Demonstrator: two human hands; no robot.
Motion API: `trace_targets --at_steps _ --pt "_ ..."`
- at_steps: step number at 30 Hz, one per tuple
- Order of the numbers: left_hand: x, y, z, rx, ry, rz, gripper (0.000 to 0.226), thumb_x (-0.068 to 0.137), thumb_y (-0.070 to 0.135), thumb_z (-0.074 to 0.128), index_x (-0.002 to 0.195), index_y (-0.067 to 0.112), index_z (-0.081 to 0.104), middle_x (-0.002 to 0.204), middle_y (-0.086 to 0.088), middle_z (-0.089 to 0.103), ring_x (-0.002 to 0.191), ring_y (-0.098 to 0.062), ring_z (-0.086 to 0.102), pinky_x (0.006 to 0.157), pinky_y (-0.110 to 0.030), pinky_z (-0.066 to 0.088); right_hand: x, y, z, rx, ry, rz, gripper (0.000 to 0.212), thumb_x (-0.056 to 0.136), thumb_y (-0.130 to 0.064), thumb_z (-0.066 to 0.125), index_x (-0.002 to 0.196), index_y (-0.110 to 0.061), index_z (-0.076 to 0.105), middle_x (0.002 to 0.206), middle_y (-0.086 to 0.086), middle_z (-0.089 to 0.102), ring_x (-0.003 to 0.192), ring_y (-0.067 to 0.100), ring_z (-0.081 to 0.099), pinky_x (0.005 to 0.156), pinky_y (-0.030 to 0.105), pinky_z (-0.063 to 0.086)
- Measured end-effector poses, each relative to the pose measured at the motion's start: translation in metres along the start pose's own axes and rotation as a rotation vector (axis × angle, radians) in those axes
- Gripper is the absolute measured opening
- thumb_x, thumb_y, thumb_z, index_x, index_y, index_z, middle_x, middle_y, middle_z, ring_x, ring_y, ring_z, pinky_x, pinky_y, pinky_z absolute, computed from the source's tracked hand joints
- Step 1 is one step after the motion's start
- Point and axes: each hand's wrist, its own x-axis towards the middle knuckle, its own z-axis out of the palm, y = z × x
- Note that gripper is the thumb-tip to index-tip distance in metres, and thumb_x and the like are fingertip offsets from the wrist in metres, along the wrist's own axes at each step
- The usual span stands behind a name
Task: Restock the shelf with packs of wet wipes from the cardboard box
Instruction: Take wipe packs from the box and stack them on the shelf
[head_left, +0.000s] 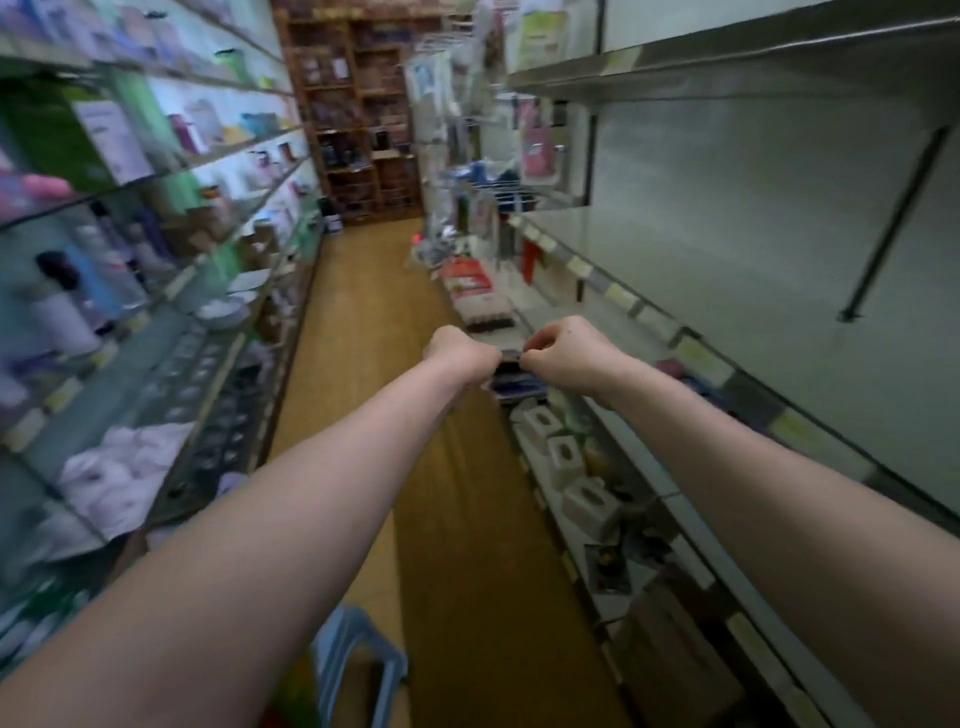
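Our left hand (460, 353) and right hand (566, 356) pinch one pack (511, 371) beside the shelf (727, 249); fingertip holds may let it drop.

blue stool (358, 670) bottom | tissue boxes (563, 457) right | bookcase (358, 104) far end

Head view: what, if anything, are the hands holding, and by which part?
A blurred dark blue pack, pinched at its upper edge by the left hand and right hand together.
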Motion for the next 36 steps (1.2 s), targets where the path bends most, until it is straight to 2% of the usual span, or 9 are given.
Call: trace_targets --at_steps 5,8,13,16,22,28,32,34,36 --pt "0.022 -0.089 -0.094 0.008 0.167 -0.140 0.034 0.084 0.019 0.066 0.111 0.000 0.063 0.108 -0.019 0.067 0.099 -0.032 0.065 0.066 -0.028 0.045 0.013 -0.083 0.099 -0.004 -0.178 -0.096 0.029 0.088 -0.027 0.059 0.113 -0.016 0.068 0.111 0.005 0.067 0.100 0.024 0.062 0.087 0.035 0.053" --pt "0.027 -0.141 -0.148 0.019 0.243 -0.227 0.037 0.083 0.021 0.068 0.113 -0.001 0.063 0.110 -0.019 0.066 0.102 -0.032 0.064 0.069 -0.029 0.047 0.014 -0.130 0.158 0.010 -0.280 -0.167 0.027 0.089 -0.024 0.061 0.112 -0.012 0.067 0.106 0.005 0.066 0.096 0.021 0.061 0.078 0.029 0.050" --pt "0.029 -0.221 -0.222 0.056 0.290 -0.333 0.034 0.083 0.019 0.065 0.110 -0.003 0.065 0.103 -0.019 0.067 0.093 -0.030 0.065 0.061 -0.026 0.041 0.006 -0.196 0.244 -0.004 -0.436 -0.238 0.028 0.090 -0.024 0.059 0.112 -0.008 0.067 0.103 0.008 0.065 0.093 0.024 0.061 0.076 0.032 0.052" --pt "0.025 -0.259 -0.250 0.051 0.303 -0.386 0.031 0.084 0.017 0.063 0.108 -0.002 0.066 0.087 -0.013 0.061 0.064 -0.019 0.055 0.045 -0.023 0.035 0.000 -0.225 0.285 -0.008 -0.502 -0.256 0.032 0.090 -0.028 0.057 0.110 -0.006 0.068 0.105 0.011 0.065 0.100 0.029 0.061 0.087 0.039 0.053" --pt "0.031 -0.324 -0.270 -0.054 0.318 -0.512 0.039 0.086 0.019 0.064 0.116 -0.005 0.061 0.081 -0.014 0.057 0.055 -0.017 0.043 0.048 -0.023 0.034 0.002 -0.248 0.350 -0.065 -0.649 -0.264 0.029 0.090 -0.025 0.057 0.113 -0.008 0.066 0.106 0.010 0.063 0.099 0.028 0.060 0.081 0.035 0.050" --pt "0.047 -0.367 -0.268 -0.111 0.355 -0.623 0.033 0.089 0.016 0.063 0.118 -0.001 0.061 0.093 -0.012 0.063 0.071 -0.020 0.054 0.054 -0.024 0.036 0.033 -0.239 0.414 -0.136 -0.761 -0.304 0.027 0.091 -0.018 0.055 0.109 -0.001 0.065 0.094 0.010 0.058 0.085 0.025 0.053 0.068 0.031 0.040" --pt "0.067 -0.392 -0.252 -0.169 0.351 -0.686 0.039 0.087 0.017 0.063 0.125 0.009 0.058 0.087 -0.007 0.062 0.062 -0.015 0.049 0.049 -0.020 0.038 0.062 -0.219 0.457 -0.213 -0.836 -0.274 0.025 0.090 -0.014 0.052 0.067 -0.007 0.047 0.067 0.008 0.044 0.060 0.020 0.040 0.055 0.026 0.033" --pt "0.082 -0.403 -0.241 -0.199 0.346 -0.734 0.031 0.087 0.014 0.062 0.118 0.012 0.060 0.097 -0.006 0.063 0.074 -0.020 0.054 0.060 -0.024 0.042 0.075 -0.206 0.477 -0.246 -0.897 -0.259 0.033 0.091 -0.011 0.051 0.060 -0.011 0.038 0.060 0.007 0.038 0.055 0.018 0.035 0.051 0.027 0.030" --pt "0.095 -0.411 -0.228 -0.200 0.313 -0.798 0.016 0.091 0.011 0.058 0.105 0.006 0.061 0.099 -0.018 0.059 0.077 -0.024 0.055 0.057 -0.029 0.045 0.088 -0.192 0.494 -0.289 -0.957 -0.237 0.029 0.092 -0.011 0.051 0.063 -0.008 0.046 0.063 0.008 0.044 0.064 0.022 0.043 0.058 0.028 0.034"
